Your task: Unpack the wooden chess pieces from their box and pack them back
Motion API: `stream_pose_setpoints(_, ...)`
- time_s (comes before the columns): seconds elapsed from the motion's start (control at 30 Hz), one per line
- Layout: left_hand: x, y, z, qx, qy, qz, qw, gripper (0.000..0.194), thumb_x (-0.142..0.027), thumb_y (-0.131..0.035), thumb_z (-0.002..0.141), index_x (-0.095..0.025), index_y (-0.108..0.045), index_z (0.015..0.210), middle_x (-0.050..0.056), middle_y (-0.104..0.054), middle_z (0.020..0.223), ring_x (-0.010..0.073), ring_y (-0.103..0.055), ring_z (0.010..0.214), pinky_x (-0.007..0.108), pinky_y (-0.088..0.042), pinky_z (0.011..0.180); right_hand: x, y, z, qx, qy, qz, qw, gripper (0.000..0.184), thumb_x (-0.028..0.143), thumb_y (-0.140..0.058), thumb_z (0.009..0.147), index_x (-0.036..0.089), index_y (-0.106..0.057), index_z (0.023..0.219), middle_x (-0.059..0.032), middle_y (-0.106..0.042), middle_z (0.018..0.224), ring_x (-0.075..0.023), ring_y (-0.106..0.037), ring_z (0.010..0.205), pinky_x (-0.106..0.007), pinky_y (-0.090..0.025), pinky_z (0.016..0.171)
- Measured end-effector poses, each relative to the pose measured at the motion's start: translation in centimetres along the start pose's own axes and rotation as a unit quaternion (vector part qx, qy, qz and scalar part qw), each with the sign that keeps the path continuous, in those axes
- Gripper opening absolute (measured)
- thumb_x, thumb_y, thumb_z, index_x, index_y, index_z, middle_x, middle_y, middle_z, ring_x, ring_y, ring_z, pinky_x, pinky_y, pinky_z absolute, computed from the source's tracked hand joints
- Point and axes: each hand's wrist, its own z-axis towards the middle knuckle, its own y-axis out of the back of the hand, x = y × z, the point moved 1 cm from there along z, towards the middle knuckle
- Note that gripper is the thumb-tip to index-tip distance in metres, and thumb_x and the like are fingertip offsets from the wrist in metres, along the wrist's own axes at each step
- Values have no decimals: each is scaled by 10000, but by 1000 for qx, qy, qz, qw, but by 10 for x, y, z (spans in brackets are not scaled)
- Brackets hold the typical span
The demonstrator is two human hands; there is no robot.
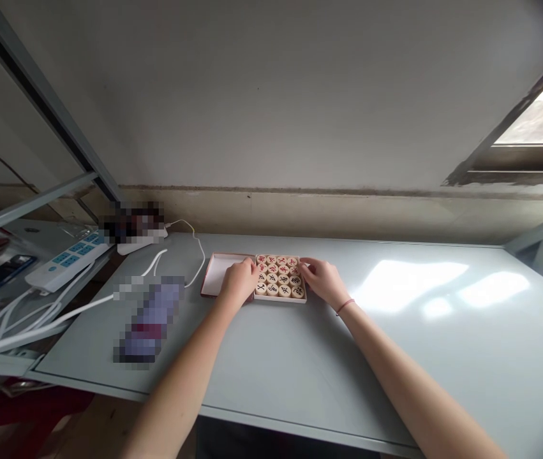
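A shallow box full of round wooden Chinese chess pieces with red and black characters lies on the pale grey table. My left hand rests against the box's left side, fingers curled on its edge. My right hand holds the box's right side, fingers bent around it; a thin red band circles that wrist. Just left of the box, partly under my left hand, lies the box's open lid, white inside with a red rim.
A white power strip with white cables sits on a lower shelf at the left. A blurred purple object lies on the table's left part. A wall runs behind the table; sunlight patches fall at right.
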Motion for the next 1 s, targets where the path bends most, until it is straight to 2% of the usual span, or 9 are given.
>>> stream_pose_setpoints(0.13,-2,0,-1,-10,13,-4,1000,224,-297,-421,903,-199,-585,1021,62,-694,812,215,-645,762,272,-444,668,1,-1,-1,-12,6,-8,1000,412,381,-424,805,169,-716,1002,-44,-674,624,-158,-566,514,-247,-381,527)
stream_pose_setpoints(0.27,-5,-2,-1,-93,-7,-3,996,319,-303,-405,920,-246,-532,1206,80,-651,1017,221,-623,906,278,-456,716,1,-3,-1,-21,17,-13,1000,407,380,-425,803,177,-723,991,-41,-668,603,-163,-564,534,-247,-372,529)
stream_pose_setpoints(0.33,-6,-3,0,-109,-20,8,994,325,-324,-390,931,-268,-580,1188,87,-621,1055,227,-595,977,279,-457,746,1,-4,-1,-18,21,-19,999,413,385,-428,805,172,-719,1007,-44,-673,620,-165,-569,552,-246,-371,536)
stream_pose_setpoints(0.43,-6,-5,2,-99,-25,14,995,312,-337,-395,931,-262,-648,1099,80,-608,1018,222,-582,971,278,-457,752,2,-5,-1,-14,27,-28,999,412,392,-424,812,178,-721,1003,-47,-678,638,-168,-573,569,-247,-368,539)
stream_pose_setpoints(0.7,-7,-5,4,-115,-30,44,992,270,-299,-428,904,-184,-669,942,91,-618,948,228,-564,928,297,-452,763,3,-7,-2,-7,23,-33,999,409,386,-433,810,183,-716,1025,-47,-689,672,-172,-581,599,-247,-368,550)
stream_pose_setpoints(1.0,-15,-10,7,-114,-33,107,987,413,-330,-341,929,-134,-704,958,136,-586,961,274,-525,943,370,-447,762,5,-5,-2,2,15,-46,999,433,367,-423,804,162,-712,1052,-61,-697,692,-169,-582,603,-241,-368,557)
